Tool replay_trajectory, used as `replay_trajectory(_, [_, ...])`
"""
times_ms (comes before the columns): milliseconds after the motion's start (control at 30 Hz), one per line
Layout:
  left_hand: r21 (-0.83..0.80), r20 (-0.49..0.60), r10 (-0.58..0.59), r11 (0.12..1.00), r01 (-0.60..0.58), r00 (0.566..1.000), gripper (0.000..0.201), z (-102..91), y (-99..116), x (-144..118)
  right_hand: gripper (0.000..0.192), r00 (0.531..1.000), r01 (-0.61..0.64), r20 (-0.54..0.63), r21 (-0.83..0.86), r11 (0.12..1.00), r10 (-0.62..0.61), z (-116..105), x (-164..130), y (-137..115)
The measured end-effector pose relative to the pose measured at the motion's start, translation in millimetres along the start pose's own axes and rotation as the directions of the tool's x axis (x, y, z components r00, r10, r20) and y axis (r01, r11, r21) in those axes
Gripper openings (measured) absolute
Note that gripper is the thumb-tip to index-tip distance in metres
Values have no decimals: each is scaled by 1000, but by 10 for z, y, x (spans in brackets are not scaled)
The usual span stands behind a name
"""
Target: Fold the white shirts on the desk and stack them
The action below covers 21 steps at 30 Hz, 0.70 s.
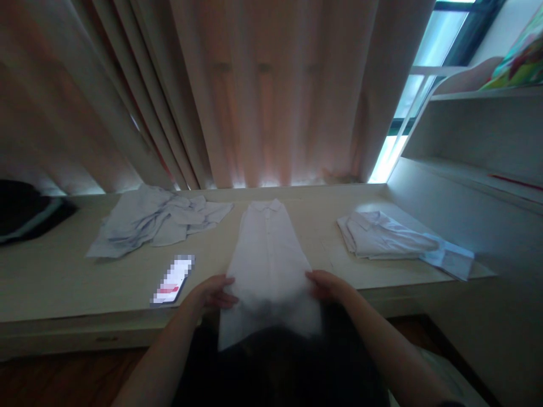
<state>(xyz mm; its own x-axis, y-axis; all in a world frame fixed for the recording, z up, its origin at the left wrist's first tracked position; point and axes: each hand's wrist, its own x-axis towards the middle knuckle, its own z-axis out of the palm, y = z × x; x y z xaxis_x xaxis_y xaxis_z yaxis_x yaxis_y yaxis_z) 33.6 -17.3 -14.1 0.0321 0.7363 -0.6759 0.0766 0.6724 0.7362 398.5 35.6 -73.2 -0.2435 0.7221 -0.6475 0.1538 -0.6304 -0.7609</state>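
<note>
White shirt (269, 254) lies lengthwise at counter (63, 277) centre, collar at 12 o'clock toward the curtain (263, 90), sides folded in, hem hanging over the near counter edge at 6 o'clock. Left hand (212, 293) on the shirt's left edge, at 9 o'clock of the lower panel; fingers curled onto the cloth, touching it. Right hand (326, 284) on the opposite edge at 3 o'clock; fingers likewise closed on the fabric. Frame is blurred, so the exact pinch cannot be made out.

Phone (173, 280) flat on the counter just beside the left hand, at its 9 o'clock. Crumpled pale-blue shirts (156, 220) at 10 o'clock of the white shirt, apart from it. Folded shirts (390, 237) at 2 o'clock, a sleeve trailing right. Dark bundle (25, 215) at far left. Shelf unit (479, 141) at the right.
</note>
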Motion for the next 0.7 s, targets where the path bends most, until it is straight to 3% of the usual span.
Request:
replay_trajectory(300, [-48, 89, 9, 999, -5, 996, 54, -87, 259, 26, 38, 994, -7, 106, 110, 994, -5, -134, 1, -298])
replay_trajectory(700, [-120, 137, 137, 985, -121, 981, 47, -106, 692, -119, 31, 991, 44, 113, 206, 978, -69, -120, -29, -841])
